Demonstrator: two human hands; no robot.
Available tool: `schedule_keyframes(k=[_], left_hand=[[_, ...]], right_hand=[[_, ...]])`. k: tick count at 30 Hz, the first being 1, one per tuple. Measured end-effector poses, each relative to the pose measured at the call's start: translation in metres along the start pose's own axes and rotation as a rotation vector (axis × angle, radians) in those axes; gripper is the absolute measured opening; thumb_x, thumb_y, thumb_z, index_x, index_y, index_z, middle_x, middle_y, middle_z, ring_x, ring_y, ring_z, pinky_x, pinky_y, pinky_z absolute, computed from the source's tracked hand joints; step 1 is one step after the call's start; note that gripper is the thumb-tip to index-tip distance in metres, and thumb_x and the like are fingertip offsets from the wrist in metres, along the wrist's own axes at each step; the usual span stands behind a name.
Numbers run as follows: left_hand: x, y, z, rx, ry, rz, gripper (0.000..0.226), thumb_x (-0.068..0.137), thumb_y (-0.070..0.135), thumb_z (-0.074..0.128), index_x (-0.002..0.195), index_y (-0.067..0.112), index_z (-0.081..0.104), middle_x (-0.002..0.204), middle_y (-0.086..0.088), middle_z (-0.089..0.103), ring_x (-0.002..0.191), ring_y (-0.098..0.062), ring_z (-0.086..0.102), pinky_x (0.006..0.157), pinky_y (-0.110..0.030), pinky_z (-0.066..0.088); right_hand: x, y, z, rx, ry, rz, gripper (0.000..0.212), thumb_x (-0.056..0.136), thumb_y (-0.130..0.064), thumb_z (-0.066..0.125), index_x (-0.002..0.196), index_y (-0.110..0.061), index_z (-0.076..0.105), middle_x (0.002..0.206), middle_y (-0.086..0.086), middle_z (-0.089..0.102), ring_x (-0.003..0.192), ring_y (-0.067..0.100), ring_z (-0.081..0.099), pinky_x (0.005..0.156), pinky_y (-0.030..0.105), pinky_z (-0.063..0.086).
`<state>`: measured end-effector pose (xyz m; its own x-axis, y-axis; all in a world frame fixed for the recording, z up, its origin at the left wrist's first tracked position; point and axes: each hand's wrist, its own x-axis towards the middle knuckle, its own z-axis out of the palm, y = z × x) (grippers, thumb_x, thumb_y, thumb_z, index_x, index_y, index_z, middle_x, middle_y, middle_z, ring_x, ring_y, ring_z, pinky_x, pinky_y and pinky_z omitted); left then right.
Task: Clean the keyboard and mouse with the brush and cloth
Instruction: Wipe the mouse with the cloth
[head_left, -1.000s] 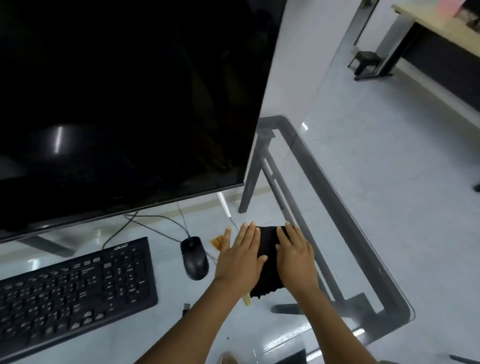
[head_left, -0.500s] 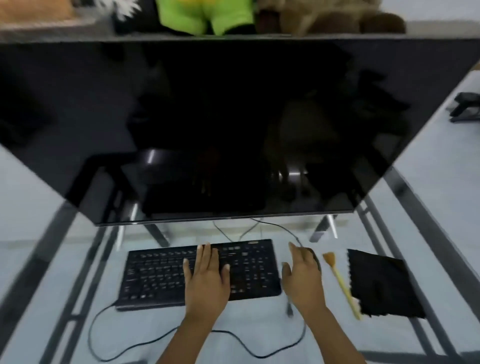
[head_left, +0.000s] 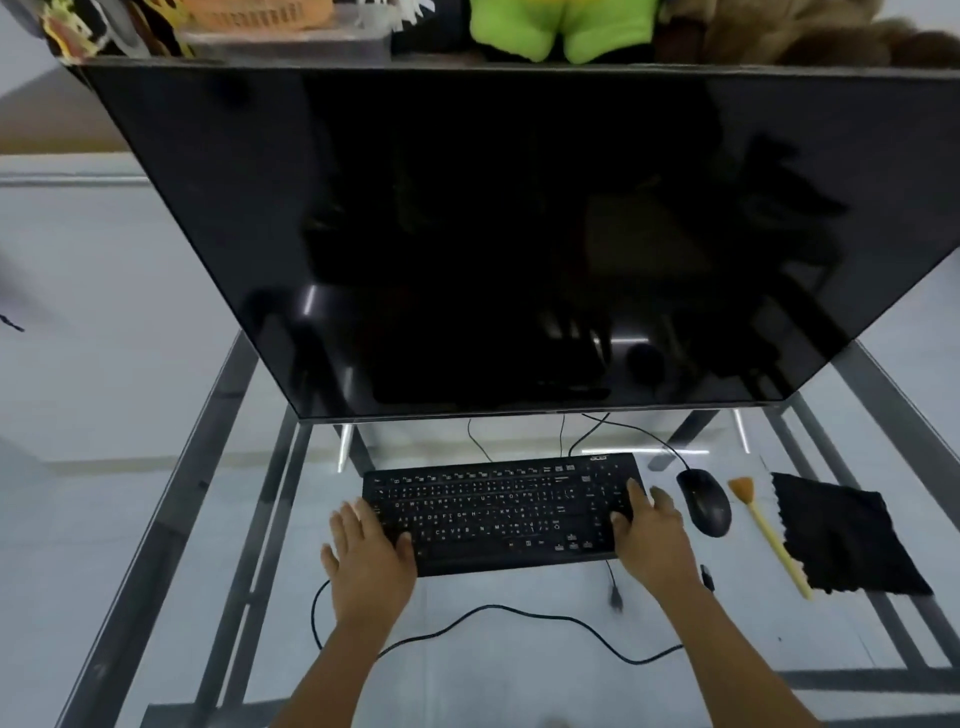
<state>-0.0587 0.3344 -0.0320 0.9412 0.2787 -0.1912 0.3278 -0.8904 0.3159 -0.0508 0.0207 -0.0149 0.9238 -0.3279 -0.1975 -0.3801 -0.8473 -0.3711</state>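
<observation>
A black keyboard (head_left: 498, 514) lies on the glass desk below the monitor. My left hand (head_left: 369, 556) clasps its left end, thumb on the keys and fingers spread past the edge. At the right end, my right hand (head_left: 654, 540) grips with thumb and forefinger on the keys. A black mouse (head_left: 704, 501) sits just right of that hand, untouched. Further right lie a yellow brush (head_left: 769, 535) with orange bristles and a black cloth (head_left: 841, 535), side by side.
A large dark monitor (head_left: 519, 234) overhangs the back of the glass table (head_left: 493, 675). A loose black cable (head_left: 519, 616) loops in front of the keyboard, its plug (head_left: 615, 597) near my right wrist. Plush toys and a basket sit behind the monitor.
One second ago both hands pressed on the cloth at the desk's right. The view swung left to the keyboard, and my hands have spread from its middle and the mouse to its two ends.
</observation>
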Motion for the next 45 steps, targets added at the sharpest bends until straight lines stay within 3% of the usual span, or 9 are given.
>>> schedule_keyframes(k=[3, 5, 9, 17, 29, 33, 36, 40, 45], left_hand=[[0.009, -0.004, 0.006, -0.111, 0.011, -0.109, 0.073, 0.091, 0.037, 0.054, 0.142, -0.006, 0.024, 0.146, -0.025, 0.033, 0.138, -0.04, 0.024, 0.111, -0.056, 0.025], [0.01, -0.008, 0.012, -0.128, 0.067, -0.085, 0.06, 0.086, 0.031, 0.064, 0.127, -0.007, 0.043, 0.123, -0.028, 0.05, 0.117, -0.045, 0.043, 0.099, -0.057, 0.038], [0.015, -0.009, 0.014, -0.139, 0.113, -0.085, 0.044, 0.082, 0.022, 0.069, 0.111, -0.008, 0.055, 0.101, -0.027, 0.056, 0.093, -0.043, 0.047, 0.079, -0.053, 0.044], [0.047, 0.009, 0.009, -0.295, 0.156, -0.082, 0.022, 0.09, 0.016, 0.058, 0.096, -0.004, 0.053, 0.102, -0.025, 0.051, 0.098, -0.04, 0.04, 0.084, -0.05, 0.037], [0.087, 0.023, 0.01, -0.332, 0.186, -0.076, 0.026, 0.096, 0.023, 0.049, 0.092, -0.002, 0.05, 0.105, -0.026, 0.049, 0.103, -0.04, 0.037, 0.088, -0.052, 0.034], [0.092, 0.024, 0.012, -0.338, 0.191, -0.072, 0.026, 0.095, 0.023, 0.05, 0.095, -0.003, 0.05, 0.107, -0.027, 0.049, 0.103, -0.04, 0.037, 0.088, -0.053, 0.034], [0.087, 0.025, 0.015, -0.217, 0.222, -0.07, 0.04, 0.093, 0.025, 0.055, 0.115, -0.007, 0.048, 0.114, -0.031, 0.048, 0.105, -0.047, 0.04, 0.087, -0.059, 0.037], [0.059, 0.046, 0.025, -0.084, 0.288, 0.155, 0.061, 0.095, 0.038, 0.044, 0.137, -0.006, 0.036, 0.136, -0.028, 0.037, 0.126, -0.046, 0.034, 0.103, -0.061, 0.028], [0.02, 0.111, 0.052, 0.01, 0.088, 0.597, 0.064, 0.097, 0.046, 0.024, 0.148, 0.009, 0.03, 0.157, -0.01, 0.021, 0.146, -0.025, 0.013, 0.116, -0.049, 0.008]], right_hand=[[0.01, 0.005, 0.004, 0.008, 0.028, 0.042, 0.047, 0.092, -0.031, 0.058, 0.129, -0.004, 0.048, 0.123, 0.025, 0.05, 0.111, 0.04, 0.049, 0.089, 0.045, 0.05], [0.013, 0.009, 0.006, 0.001, 0.047, 0.043, 0.042, 0.088, -0.032, 0.063, 0.116, -0.002, 0.053, 0.111, 0.024, 0.053, 0.1, 0.038, 0.052, 0.083, 0.043, 0.051], [0.02, 0.018, 0.019, 0.061, 0.066, 0.047, 0.046, 0.082, -0.029, 0.071, 0.116, -0.003, 0.055, 0.107, 0.022, 0.055, 0.098, 0.039, 0.052, 0.082, 0.046, 0.051], [0.047, 0.012, 0.019, 0.112, 0.106, 0.022, 0.039, 0.082, -0.028, 0.069, 0.111, -0.006, 0.057, 0.103, 0.019, 0.056, 0.098, 0.039, 0.051, 0.084, 0.043, 0.049], [0.084, -0.005, 0.02, 0.127, 0.182, 0.017, 0.035, 0.09, -0.026, 0.063, 0.112, 0.0, 0.058, 0.109, 0.024, 0.052, 0.101, 0.042, 0.049, 0.088, 0.045, 0.046], [0.091, -0.005, 0.023, 0.115, 0.187, -0.004, 0.035, 0.091, -0.029, 0.061, 0.111, 0.0, 0.058, 0.108, 0.023, 0.054, 0.102, 0.041, 0.049, 0.087, 0.044, 0.045], [0.091, -0.005, 0.02, 0.103, 0.175, -0.034, 0.037, 0.091, -0.029, 0.059, 0.116, -0.002, 0.057, 0.11, 0.024, 0.054, 0.103, 0.043, 0.05, 0.086, 0.046, 0.047], [0.073, 0.012, 0.002, 0.049, 0.286, -0.038, 0.047, 0.091, -0.025, 0.063, 0.133, -0.007, 0.053, 0.123, 0.021, 0.053, 0.111, 0.039, 0.052, 0.093, 0.05, 0.044], [0.055, 0.066, -0.01, -0.038, 0.399, 0.001, 0.051, 0.082, -0.012, 0.072, 0.13, -0.008, 0.057, 0.122, 0.022, 0.054, 0.113, 0.043, 0.05, 0.094, 0.054, 0.045]])
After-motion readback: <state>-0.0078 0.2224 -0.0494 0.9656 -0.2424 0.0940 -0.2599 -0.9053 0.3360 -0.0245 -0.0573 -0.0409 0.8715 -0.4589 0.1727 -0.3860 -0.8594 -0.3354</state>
